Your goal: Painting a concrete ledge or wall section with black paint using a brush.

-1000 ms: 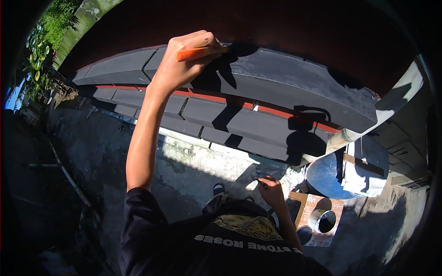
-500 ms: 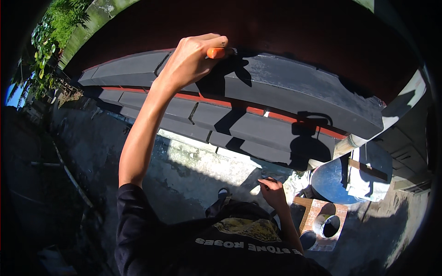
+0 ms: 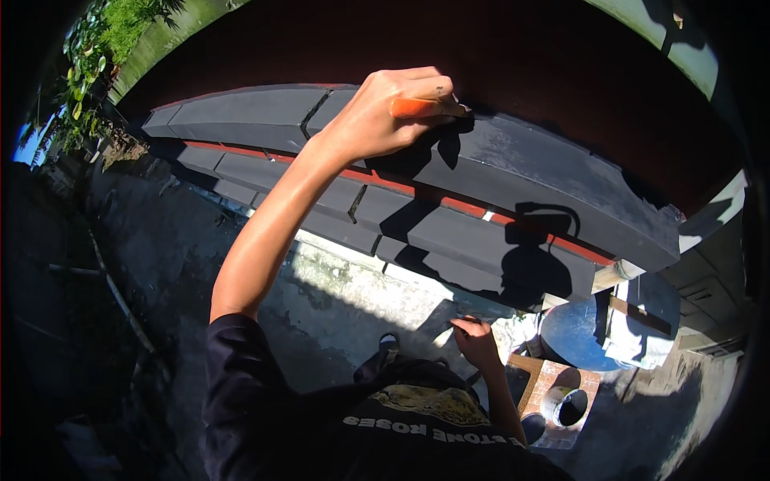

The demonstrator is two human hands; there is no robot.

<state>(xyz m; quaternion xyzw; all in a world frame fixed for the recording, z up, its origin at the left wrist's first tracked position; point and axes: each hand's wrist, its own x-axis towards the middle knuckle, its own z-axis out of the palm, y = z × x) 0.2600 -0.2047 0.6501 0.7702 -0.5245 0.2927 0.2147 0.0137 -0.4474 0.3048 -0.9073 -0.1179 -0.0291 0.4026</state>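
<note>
Head view shows the left hand (image 3: 385, 112) closed around an orange-handled brush (image 3: 425, 106) against the dark grey stepped moulding (image 3: 553, 184), the right hand (image 3: 475, 343) hanging below it, loosely curled, its hold unclear.

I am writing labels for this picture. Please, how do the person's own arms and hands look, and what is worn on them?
The left hand and right hand are both bare: no gloves, and no rings or watch can be made out. Both forearms are uncovered. A short dark sleeve covers the left upper arm to near the elbow. It belongs to a dark T-shirt with a pale printed design on the chest.
</note>
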